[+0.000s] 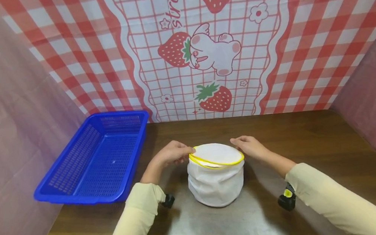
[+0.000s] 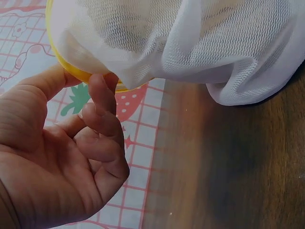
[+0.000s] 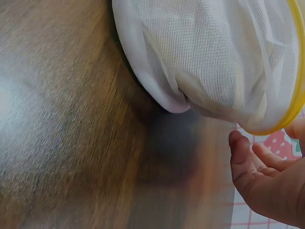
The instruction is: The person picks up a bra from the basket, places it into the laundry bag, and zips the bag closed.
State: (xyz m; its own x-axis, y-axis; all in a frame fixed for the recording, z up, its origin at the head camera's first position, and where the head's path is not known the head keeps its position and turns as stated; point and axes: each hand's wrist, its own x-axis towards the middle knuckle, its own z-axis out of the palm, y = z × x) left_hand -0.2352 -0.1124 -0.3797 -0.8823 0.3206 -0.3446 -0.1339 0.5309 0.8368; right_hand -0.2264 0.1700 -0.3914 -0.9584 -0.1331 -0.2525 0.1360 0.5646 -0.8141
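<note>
A round white mesh laundry bag (image 1: pixel 217 187) with a yellow-edged opening stands upright on the table, its soft sides creased and slumped. At the left of the opening, my left hand (image 1: pixel 174 153) pinches the yellow rim (image 2: pixel 80 74) between thumb and index finger; the other fingers are curled loosely below. My right hand (image 1: pixel 249 147) is at the far right of the rim. In the right wrist view its fingers (image 3: pixel 240 155) lie loosely bent just beneath the yellow edge (image 3: pixel 270 130), gripping nothing. Beige and grey tones show through the mesh in both wrist views.
A blue perforated plastic basket (image 1: pixel 126 175) stands on the left of the brown wooden table (image 1: pixel 296 130). Behind hangs a red-and-white checked cloth (image 1: pixel 102 57) with strawberry prints. Pinkish curtains (image 1: pixel 11 129) close off both sides. Each wrist wears a small black camera (image 1: pixel 286 200).
</note>
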